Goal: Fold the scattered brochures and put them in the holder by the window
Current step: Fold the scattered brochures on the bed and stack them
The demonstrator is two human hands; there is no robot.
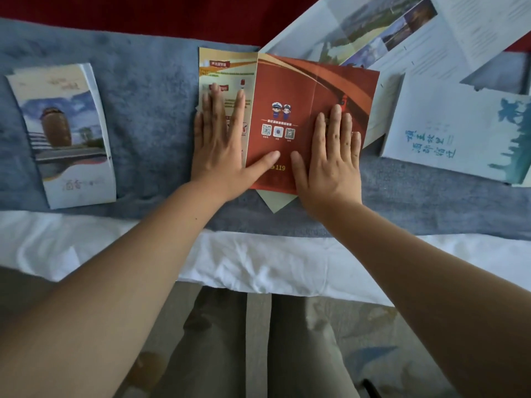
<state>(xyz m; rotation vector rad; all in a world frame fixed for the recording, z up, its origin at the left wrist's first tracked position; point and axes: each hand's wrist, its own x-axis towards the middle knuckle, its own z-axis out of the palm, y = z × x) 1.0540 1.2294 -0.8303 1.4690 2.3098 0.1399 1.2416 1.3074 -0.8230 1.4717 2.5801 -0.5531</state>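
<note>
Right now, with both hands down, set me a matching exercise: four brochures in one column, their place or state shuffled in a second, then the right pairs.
Things:
1. red brochure
2. tower-picture brochure
3. blue-script brochure
4. photo-panel brochure

Place or state:
A. spread open at the top right
B. folded, far left, untouched
C. pressed flat under the left hand and right hand
D. on the right, beyond the right hand, untouched

Pairs: 1-C, 2-B, 3-D, 4-A

We press our left hand [219, 145] and right hand [333, 156] flat on the red brochure [287, 90]. A folded brochure [64, 133] lies left on the blue blanket [149, 110].
</note>
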